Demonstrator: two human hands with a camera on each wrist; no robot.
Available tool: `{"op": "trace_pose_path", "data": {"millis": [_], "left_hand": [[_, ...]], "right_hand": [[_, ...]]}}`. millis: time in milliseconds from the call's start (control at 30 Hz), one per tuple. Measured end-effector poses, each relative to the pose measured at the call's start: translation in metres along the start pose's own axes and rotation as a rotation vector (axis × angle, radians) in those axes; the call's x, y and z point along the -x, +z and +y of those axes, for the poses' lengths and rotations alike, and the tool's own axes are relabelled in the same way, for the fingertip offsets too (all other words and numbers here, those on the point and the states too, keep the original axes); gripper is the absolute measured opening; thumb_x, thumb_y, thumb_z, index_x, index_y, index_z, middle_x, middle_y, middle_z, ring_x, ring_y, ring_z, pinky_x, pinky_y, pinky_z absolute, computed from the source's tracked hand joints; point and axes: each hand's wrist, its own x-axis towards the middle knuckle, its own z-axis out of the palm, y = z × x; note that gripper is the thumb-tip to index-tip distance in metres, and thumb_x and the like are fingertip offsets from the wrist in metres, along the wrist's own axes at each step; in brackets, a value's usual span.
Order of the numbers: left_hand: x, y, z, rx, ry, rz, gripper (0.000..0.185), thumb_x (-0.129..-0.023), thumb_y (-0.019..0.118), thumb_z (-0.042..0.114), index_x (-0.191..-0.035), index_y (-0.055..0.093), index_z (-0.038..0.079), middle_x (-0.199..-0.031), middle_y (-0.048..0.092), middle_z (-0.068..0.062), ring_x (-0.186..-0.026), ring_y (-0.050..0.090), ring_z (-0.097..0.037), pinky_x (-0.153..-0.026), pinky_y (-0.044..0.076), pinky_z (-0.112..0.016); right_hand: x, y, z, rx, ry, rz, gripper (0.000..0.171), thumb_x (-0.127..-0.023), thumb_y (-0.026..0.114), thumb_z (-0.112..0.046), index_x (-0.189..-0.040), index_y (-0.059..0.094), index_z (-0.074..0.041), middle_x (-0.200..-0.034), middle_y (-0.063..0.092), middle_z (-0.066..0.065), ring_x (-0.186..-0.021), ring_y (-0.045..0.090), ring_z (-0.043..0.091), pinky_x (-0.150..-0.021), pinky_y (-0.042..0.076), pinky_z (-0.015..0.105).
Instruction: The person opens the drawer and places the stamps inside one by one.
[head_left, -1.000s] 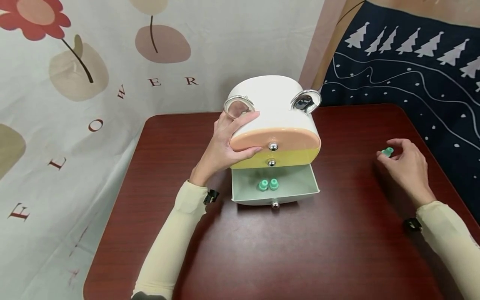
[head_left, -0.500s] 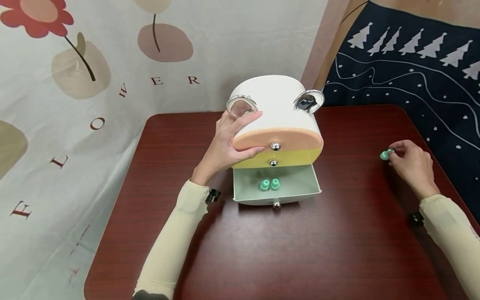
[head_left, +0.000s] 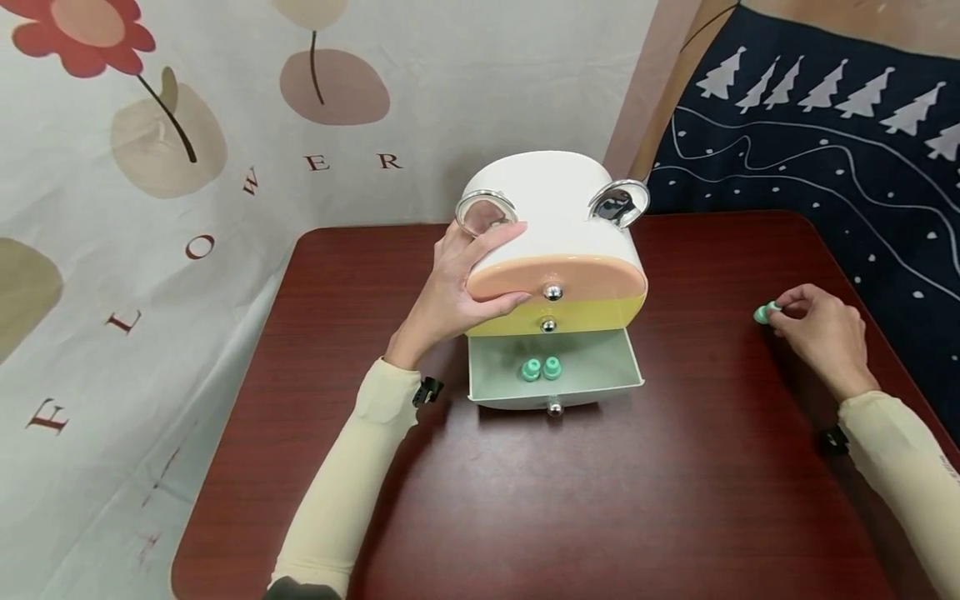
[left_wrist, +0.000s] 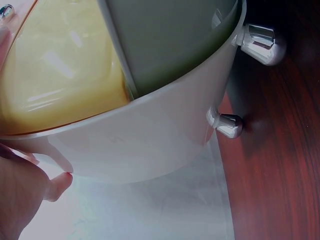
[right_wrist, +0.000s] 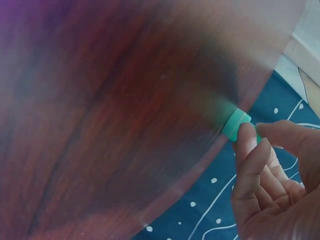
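The small cabinet (head_left: 553,242) stands on the table (head_left: 600,500), its bottom drawer (head_left: 555,383) pulled out with two green caps (head_left: 542,368) side by side inside. The left hand (head_left: 450,292) grips the cabinet's left side. Well right of the cabinet, the right hand (head_left: 821,337) pinches a third green cap (head_left: 762,313), its end pointing toward the cabinet.

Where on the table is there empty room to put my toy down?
The widest bare patch of table is in front of the open green drawer, between the two sleeves. The strip between the drawer box and the right hand is free too. It is crowded at the left hand.
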Motion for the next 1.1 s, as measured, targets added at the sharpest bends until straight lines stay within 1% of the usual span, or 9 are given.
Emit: {"op": "trace_pose_path", "data": {"millis": [100, 200, 267, 400, 467, 567, 700, 833, 1100], "left_hand": [[0.001, 0.0, 0.0, -0.003, -0.007, -0.002, 0.078, -0.082, 0.097, 0.034, -0.151, 0.063, 0.024, -0.147, 0.059, -0.003, -0.138, 0.042, -0.021, -0.112, 0.026, -0.053], [0.004, 0.0, -0.001, -0.008, -0.018, -0.001, 0.077, -0.083, 0.097, 0.034, -0.151, 0.063, 0.026, -0.146, 0.058, -0.002, -0.14, 0.042, -0.02, -0.112, 0.025, -0.053], [0.005, 0.0, -0.001, -0.006, -0.019, -0.004, 0.077, -0.083, 0.097, 0.034, -0.152, 0.063, 0.026, -0.147, 0.058, -0.001, -0.14, 0.041, -0.019, -0.112, 0.025, -0.053], [0.004, 0.0, 0.0, 0.001, -0.008, 0.004, 0.079, -0.082, 0.098, 0.034, -0.152, 0.063, 0.026, -0.146, 0.059, -0.002, -0.139, 0.043, -0.021, -0.112, 0.026, -0.054], [0.003, 0.0, 0.0, 0.004, -0.004, 0.009, 0.079, -0.081, 0.099, 0.034, -0.152, 0.063, 0.025, -0.145, 0.059, -0.002, -0.138, 0.043, -0.021, -0.112, 0.026, -0.054], [0.002, 0.001, 0.0, 0.007, -0.003, 0.012, 0.08, -0.081, 0.099, 0.033, -0.151, 0.063, 0.025, -0.146, 0.059, -0.002, -0.139, 0.043, -0.022, -0.112, 0.026, -0.053], [0.002, 0.001, 0.0, 0.009, -0.004, 0.016, 0.079, -0.081, 0.099, 0.032, -0.151, 0.064, 0.025, -0.145, 0.06, -0.001, -0.136, 0.044, -0.022, -0.112, 0.026, -0.052], [0.002, 0.001, -0.001, 0.014, -0.001, 0.018, 0.079, -0.08, 0.1, 0.031, -0.151, 0.064, 0.024, -0.145, 0.061, 0.0, -0.135, 0.044, -0.023, -0.112, 0.026, -0.053], [0.001, 0.002, -0.001, 0.002, 0.001, 0.007, 0.079, -0.081, 0.099, 0.033, -0.152, 0.063, 0.025, -0.147, 0.058, -0.001, -0.137, 0.043, -0.021, -0.111, 0.026, -0.052]], "right_hand": [[0.004, 0.003, -0.004, 0.016, -0.031, 0.007, 0.025, -0.104, 0.074, -0.026, -0.113, 0.071, -0.003, -0.094, 0.08, 0.018, -0.072, 0.056, 0.004, -0.07, 0.038, 0.04], [0.01, 0.01, -0.011, 0.011, -0.052, 0.024, 0.023, -0.102, 0.077, -0.026, -0.111, 0.073, -0.005, -0.101, 0.08, 0.02, -0.073, 0.059, 0.02, -0.066, 0.039, 0.038], [0.015, 0.014, -0.018, -0.003, -0.061, 0.049, 0.022, -0.1, 0.078, -0.027, -0.111, 0.075, -0.007, -0.103, 0.08, 0.019, -0.072, 0.059, 0.015, -0.064, 0.04, 0.035], [0.026, 0.018, -0.035, -0.056, -0.103, 0.128, 0.022, -0.099, 0.082, -0.027, -0.112, 0.078, -0.01, -0.104, 0.081, 0.017, -0.069, 0.054, -0.008, -0.06, 0.039, 0.023], [0.032, 0.02, -0.045, -0.086, -0.125, 0.16, 0.022, -0.098, 0.084, -0.027, -0.113, 0.078, -0.011, -0.103, 0.081, 0.016, -0.068, 0.051, -0.013, -0.061, 0.038, 0.019], [0.041, 0.021, -0.06, -0.154, -0.166, 0.212, 0.021, -0.097, 0.086, -0.024, -0.112, 0.079, -0.012, -0.096, 0.08, 0.013, -0.072, 0.052, -0.009, -0.064, 0.037, 0.016], [0.05, 0.024, -0.079, -0.274, -0.271, 0.253, 0.02, -0.093, 0.089, -0.012, -0.11, 0.08, -0.01, -0.089, 0.075, 0.005, -0.076, 0.057, 0.0, -0.069, 0.042, 0.012], [0.056, 0.027, -0.097, -0.335, -0.378, 0.273, 0.023, -0.089, 0.089, -0.003, -0.108, 0.08, -0.009, -0.088, 0.074, -0.001, -0.075, 0.061, 0.0, -0.069, 0.046, 0.009], [0.072, 0.03, -0.122, -0.392, -0.518, 0.218, 0.034, -0.079, 0.089, 0.013, -0.107, 0.079, -0.005, -0.087, 0.076, 0.003, -0.067, 0.06, 0.001, -0.062, 0.045, 0.012]]}}
